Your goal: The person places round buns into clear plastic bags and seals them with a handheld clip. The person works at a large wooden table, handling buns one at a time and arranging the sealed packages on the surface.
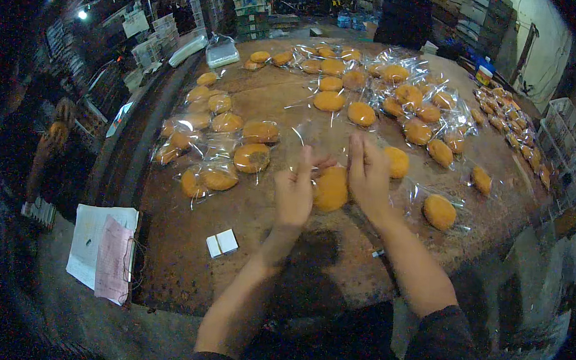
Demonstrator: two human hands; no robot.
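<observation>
A round golden-brown bun (331, 188) lies between my two hands, near the middle of the wooden table (243, 271). My left hand (296, 190) is at its left side, fingers pointing away from me and slightly blurred. At its right side is my right hand (366, 172), fingers held together. Clear plastic film shows around the fingertips; whether either hand grips it or the bun cannot be told. Another bun (396, 162) sits just beyond my right hand. To the right lies a bun in a clear bag (439, 212).
Bagged buns (252, 158) lie in a group at left, more (417, 131) at the back right. Small packed pieces (512, 119) line the right edge beside a plastic crate (566, 123). A banded card stack (222, 243), papers (100, 252) and a stack of clear bags (222, 54) are at left.
</observation>
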